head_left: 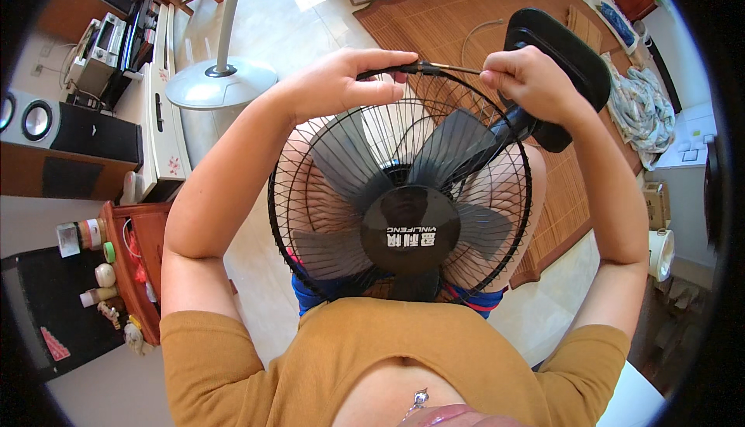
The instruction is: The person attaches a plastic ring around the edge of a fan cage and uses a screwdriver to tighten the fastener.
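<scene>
A black electric fan (409,229) leans across my lap, its round wire grille toward me and dark blades showing behind the wires. My left hand (349,81) grips the top of the grille's rim, fingers along the upper side and thumb beneath. Beside its fingertips, a small black clip (423,68) sits on the rim. My right hand (526,78) is closed on a thin brownish rod (459,69) whose far end meets the clip; its handle, if any, is hidden in my fist. The fan's black base (560,58) sticks out behind my right hand.
Left of me, a white cabinet (167,132) carries audio gear and a speaker (70,128). A round grey stand base (220,83) rests on the tiled floor. Ahead lies a brown bamboo mat (434,27), with crumpled patterned cloth (642,109) at its right.
</scene>
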Demonstrator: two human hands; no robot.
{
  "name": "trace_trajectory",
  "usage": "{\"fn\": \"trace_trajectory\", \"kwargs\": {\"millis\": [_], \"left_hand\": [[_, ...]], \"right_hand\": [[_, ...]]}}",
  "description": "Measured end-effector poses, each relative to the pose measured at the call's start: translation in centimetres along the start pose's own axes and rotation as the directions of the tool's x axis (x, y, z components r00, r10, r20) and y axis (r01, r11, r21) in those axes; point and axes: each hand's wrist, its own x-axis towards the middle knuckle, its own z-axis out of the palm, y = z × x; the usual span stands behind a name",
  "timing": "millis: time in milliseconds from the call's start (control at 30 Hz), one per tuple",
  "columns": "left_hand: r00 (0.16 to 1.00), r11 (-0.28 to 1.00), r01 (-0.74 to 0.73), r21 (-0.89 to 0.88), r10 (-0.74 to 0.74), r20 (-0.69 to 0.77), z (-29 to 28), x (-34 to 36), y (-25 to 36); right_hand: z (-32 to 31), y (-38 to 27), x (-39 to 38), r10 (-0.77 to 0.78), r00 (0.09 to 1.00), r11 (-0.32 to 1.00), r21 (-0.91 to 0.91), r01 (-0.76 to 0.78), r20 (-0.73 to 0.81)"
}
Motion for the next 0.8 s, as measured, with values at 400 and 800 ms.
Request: {"fn": "trace_trajectory", "kwargs": {"millis": [400,800], "left_hand": [[0.999,0.999,0.022,-0.033,-0.021,0.032,-0.5,-0.2,-0.3],[0.874,0.907,-0.064,-0.416,-0.150,-0.463,3.6,-13.5,-5.5]], "right_hand": [[-2.0,3.0,0.4,0.120,0.813,0.648,0.576,-0.499,0.570],[21.7,6.7,-34.2,0.873,0.316,-0.002,0.651,-0.759,0.371]]}}
